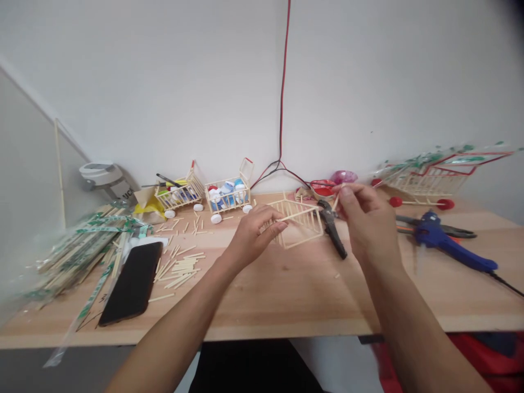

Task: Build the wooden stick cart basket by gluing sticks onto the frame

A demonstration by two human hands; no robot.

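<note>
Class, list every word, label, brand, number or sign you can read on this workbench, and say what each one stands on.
"UC", cut off at the edge, on the dark label of the grey appliance by the wall.
The green printing on the plastic-wrapped stick bundles is too blurred to read.
No readable text shows on the blue glue gun or the black phone.

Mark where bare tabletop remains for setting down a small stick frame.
Bare wood lies in front of the stick frame, between the loose sticks and the right forearm, and below the blue glue gun. The left end is crowded with wrapped stick bundles and the phone.
</note>
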